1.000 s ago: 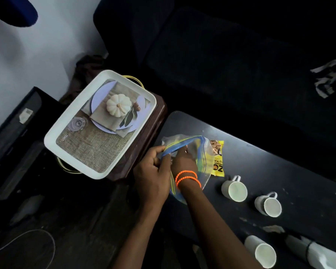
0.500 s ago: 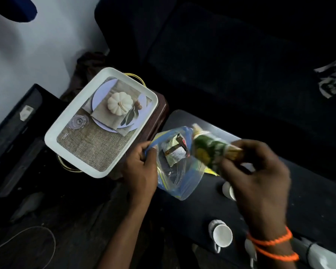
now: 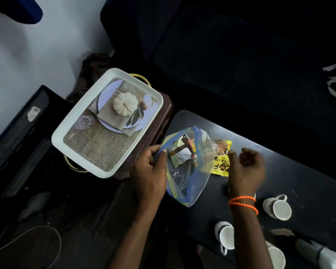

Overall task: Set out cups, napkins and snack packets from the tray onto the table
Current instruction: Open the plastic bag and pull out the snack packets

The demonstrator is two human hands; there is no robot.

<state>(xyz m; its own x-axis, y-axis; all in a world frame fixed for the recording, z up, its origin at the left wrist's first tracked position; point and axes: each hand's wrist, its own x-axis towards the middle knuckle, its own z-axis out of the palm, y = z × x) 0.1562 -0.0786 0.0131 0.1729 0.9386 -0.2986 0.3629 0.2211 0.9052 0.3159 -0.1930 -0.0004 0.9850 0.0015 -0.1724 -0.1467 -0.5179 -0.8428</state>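
Observation:
My left hand (image 3: 149,171) grips the left rim of a clear zip bag (image 3: 190,183) with a blue seal, held open over the near end of the dark table (image 3: 303,171). A crumpled snack packet (image 3: 179,155) lies inside the bag. A yellow snack packet (image 3: 221,166) lies flat on the table just behind the bag. My right hand (image 3: 245,169), with orange bands at its wrist, hovers over that packet with curled fingers and nothing visible in them. Three white cups (image 3: 278,209) (image 3: 225,236) (image 3: 275,258) stand on the table to the right.
The white tray (image 3: 56,138), its floor printed with a pumpkin picture, sits on a brown stand to the left of the table. A rolled white napkin (image 3: 324,256) lies at the lower right. A dark sofa fills the back. A cable loops on the floor at lower left.
My right hand pulled a green packet out of the bag and swung right with it; now it is back beside the bag and that packet is out of sight. The left hand kept hold of the bag.

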